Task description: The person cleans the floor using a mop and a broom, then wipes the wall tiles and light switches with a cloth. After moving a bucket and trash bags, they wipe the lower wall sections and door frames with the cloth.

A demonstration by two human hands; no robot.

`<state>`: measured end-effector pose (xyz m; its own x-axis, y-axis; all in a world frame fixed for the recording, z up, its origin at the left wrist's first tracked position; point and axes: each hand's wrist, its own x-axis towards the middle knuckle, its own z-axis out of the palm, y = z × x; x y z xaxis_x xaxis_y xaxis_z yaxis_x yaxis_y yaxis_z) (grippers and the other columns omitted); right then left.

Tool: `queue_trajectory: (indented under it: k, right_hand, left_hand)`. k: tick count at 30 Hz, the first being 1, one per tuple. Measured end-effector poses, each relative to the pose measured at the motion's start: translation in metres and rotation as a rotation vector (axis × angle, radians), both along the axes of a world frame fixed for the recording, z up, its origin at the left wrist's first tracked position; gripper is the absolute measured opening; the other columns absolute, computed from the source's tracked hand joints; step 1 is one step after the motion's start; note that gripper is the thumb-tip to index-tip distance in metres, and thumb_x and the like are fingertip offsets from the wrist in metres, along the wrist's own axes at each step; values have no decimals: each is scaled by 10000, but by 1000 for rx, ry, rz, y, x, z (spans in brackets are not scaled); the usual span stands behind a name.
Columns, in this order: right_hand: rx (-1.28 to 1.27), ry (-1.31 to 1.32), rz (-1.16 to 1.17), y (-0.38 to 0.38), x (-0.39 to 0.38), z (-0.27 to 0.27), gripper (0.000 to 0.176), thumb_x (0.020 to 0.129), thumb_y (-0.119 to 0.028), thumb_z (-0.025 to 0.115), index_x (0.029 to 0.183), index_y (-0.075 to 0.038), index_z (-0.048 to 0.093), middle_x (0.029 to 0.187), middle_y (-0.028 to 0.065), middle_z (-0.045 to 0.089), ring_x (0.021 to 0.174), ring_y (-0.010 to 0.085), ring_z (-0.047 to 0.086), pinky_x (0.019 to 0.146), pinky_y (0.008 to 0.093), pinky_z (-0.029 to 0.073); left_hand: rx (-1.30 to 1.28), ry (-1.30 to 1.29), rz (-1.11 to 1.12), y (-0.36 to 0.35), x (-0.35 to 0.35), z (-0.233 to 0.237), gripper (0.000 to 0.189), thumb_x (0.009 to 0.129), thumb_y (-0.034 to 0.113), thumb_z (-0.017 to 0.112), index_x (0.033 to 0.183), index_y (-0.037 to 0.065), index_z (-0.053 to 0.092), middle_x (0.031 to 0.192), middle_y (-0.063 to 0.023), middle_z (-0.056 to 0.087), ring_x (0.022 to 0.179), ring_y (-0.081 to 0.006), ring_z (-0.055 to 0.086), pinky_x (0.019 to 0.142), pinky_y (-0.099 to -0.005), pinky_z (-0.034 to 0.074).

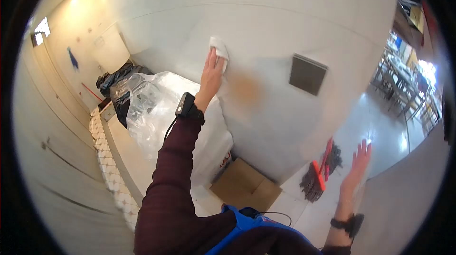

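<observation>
A folded white cloth [218, 47] lies against the white wall [266, 32], with my left hand [212, 72] over it, fingers bent and pressing it to the surface. Below and to the right of that hand, a blurred brownish patch [244, 89] shows on the wall. A dark square panel [308, 75] is set further right. My right hand [357, 165] is raised at the lower right, fingers apart and holding nothing. Behind it on the floor are red-orange brushes with dark bristles [313, 184]. Both wrists wear dark bands with small devices.
Below my left arm stands a large white bundle [180, 91] partly covered in clear plastic, with black bags [121, 79] behind it. Flattened cardboard [247, 186] lies on the floor at the wall's foot. Tables and chairs [403, 79] fill the room at right.
</observation>
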<state>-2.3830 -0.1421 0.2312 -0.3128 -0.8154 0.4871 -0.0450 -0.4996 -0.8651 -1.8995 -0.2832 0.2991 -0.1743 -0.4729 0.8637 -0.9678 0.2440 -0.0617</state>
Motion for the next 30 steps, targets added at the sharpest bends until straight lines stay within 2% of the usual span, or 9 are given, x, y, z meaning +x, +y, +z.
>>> queue_trajectory:
  k: [1,3,5,7,10,17,23,26,30]
  right_hand:
    - [-61,27,-38,-26,24,12,551,944,-383,310,1371,-48,223,1401,143,284,1287,272,281,1051,394,203]
    - [-142,59,-83,-70,55,4,568,939,-377,334,1369,-25,216,1401,161,273,1289,274,271,1053,387,197]
    - [-153,287,-389,-117,69,-20,591,927,-328,394,1353,35,205,1371,210,296,1260,285,307,1040,361,223]
    - [-218,215,-400,-112,84,-8,590,922,-303,413,1345,54,206,1347,223,319,1232,286,339,1024,350,247]
    - [-272,146,-431,-113,89,0,590,918,-285,425,1335,73,210,1298,229,371,1171,285,399,987,337,295]
    - [-263,239,-562,-112,83,-10,592,914,-339,418,1308,76,266,1203,200,471,1073,261,471,920,322,354]
    - [-280,276,-572,-113,83,-6,572,912,-354,426,1301,48,308,1157,196,515,1008,258,531,857,317,405]
    - [-263,272,-573,-107,86,-1,579,907,-385,427,1298,30,325,1152,198,525,1002,268,545,841,321,418]
    - [-264,309,-591,-122,78,-10,586,902,-392,423,1311,12,310,1136,222,527,1012,314,546,830,336,425]
  left_hand:
    - [-112,168,-8,-8,2,15,483,748,-71,437,1219,31,466,1343,-234,300,1269,-361,278,1024,-431,278]
    - [-162,319,-19,-25,20,37,533,733,-90,414,1254,21,426,1353,-249,278,1270,-371,271,1029,-434,266]
    - [-214,465,-35,-47,46,58,584,718,-109,390,1289,10,387,1363,-263,256,1271,-380,265,1035,-436,254]
    - [-329,583,-32,-72,82,81,580,723,-92,363,1287,36,407,1363,-266,272,1270,-408,248,1029,-400,270]
    - [-512,702,-68,-96,93,138,478,773,81,445,1245,11,449,1352,-251,305,1263,-368,289,1030,-432,242]
    - [-689,24,-379,-54,-61,246,320,808,191,497,1071,24,568,1279,-187,430,1201,-343,378,989,-422,293]
    - [-383,-744,-793,-14,-136,199,160,734,146,581,886,99,598,1288,-49,460,1243,-270,361,1014,-432,293]
    - [-282,-850,-833,-21,-113,177,93,741,124,579,834,113,581,1318,-18,428,1264,-242,339,1024,-432,287]
    - [-262,-937,-739,-22,-98,203,88,732,105,582,820,109,570,1339,-12,403,1266,-234,334,1026,-430,288]
